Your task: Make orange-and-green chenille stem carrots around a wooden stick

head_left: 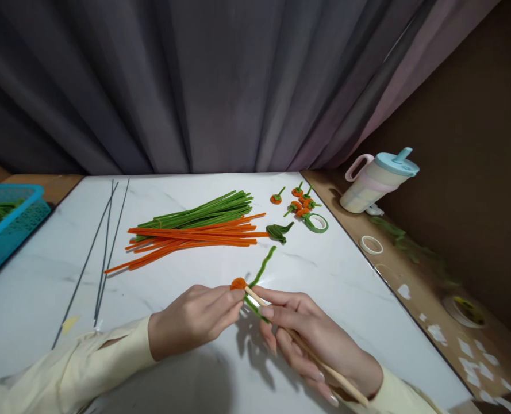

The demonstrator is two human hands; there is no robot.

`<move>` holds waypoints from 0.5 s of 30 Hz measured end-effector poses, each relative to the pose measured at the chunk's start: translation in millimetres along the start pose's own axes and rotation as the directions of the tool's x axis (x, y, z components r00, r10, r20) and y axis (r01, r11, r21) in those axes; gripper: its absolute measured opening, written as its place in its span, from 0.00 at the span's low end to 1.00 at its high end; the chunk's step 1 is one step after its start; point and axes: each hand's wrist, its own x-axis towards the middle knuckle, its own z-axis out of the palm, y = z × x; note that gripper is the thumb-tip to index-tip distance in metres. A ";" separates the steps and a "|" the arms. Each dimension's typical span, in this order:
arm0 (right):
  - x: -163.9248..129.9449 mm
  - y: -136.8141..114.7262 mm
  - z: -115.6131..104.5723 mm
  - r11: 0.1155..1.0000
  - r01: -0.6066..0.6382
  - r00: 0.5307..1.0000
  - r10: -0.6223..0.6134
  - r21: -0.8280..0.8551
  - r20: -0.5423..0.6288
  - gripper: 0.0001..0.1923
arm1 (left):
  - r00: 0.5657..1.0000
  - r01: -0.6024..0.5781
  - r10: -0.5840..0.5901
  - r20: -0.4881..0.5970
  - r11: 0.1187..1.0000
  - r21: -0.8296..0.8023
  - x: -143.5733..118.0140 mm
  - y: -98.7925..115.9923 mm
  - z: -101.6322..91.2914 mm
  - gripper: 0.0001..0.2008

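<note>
My left hand (pixel 197 319) pinches a small orange pipe-cleaner coil (pixel 238 283) at its fingertips. A green pipe cleaner (pixel 264 265) runs up and away from that coil. My right hand (pixel 311 339) holds a thin wooden stick (pixel 324 368) whose tip meets the coil, with the green strand wound around it near my fingers. Both hands hover just above the white marble-look table (pixel 333 276). Farther back lies a bundle of orange pipe cleaners (pixel 195 237) under a bundle of green pipe cleaners (pixel 203 214).
Several finished orange coils with green stems (pixel 300 204) lie at the back right beside a green tape roll (pixel 317 222) and folded green pieces (pixel 279 231). Thin dark wires (pixel 104 247) lie left. A blue basket (pixel 5 230) stands far left, a lidded cup (pixel 378 181) and white tape ring (pixel 371 245) right.
</note>
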 end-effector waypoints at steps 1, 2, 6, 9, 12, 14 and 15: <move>-0.1 -0.2 0.2 1.000 -0.002 1.000 0.002 -0.015 -0.001 0.18 | 1.000 0.012 -0.012 0.003 1.000 -0.015 -0.2 0.6 0.0 0.05; -0.1 -0.3 0.3 1.000 -0.001 1.000 0.001 -0.031 -0.001 0.17 | 0.999 0.031 -0.031 0.009 0.999 -0.032 -0.4 1.1 0.0 0.05; 0.3 -0.8 1.3 0.990 0.028 0.999 -0.022 -0.136 0.047 0.16 | 0.992 0.126 -0.122 0.040 0.986 -0.106 -1.5 2.3 -0.2 0.04; -0.4 -3.5 2.6 0.976 0.057 0.994 -0.035 -0.212 0.104 0.19 | 0.985 0.165 -0.157 0.066 0.975 -0.147 -1.0 2.2 -1.1 0.06; -2.0 -9.5 3.1 0.976 0.038 0.992 -0.011 -0.217 0.123 0.18 | 0.967 0.254 -0.238 0.092 0.930 -0.264 0.9 2.0 -3.1 0.09; -3.0 -13.8 2.7 0.982 0.010 0.991 0.015 -0.188 0.132 0.17 | 0.935 0.355 -0.317 0.159 0.843 -0.405 2.3 1.8 -5.0 0.10; -3.4 -15.6 2.4 0.987 -0.004 0.990 0.027 -0.163 0.141 0.16 | 0.915 0.404 -0.349 0.202 0.785 -0.469 2.8 1.7 -5.9 0.10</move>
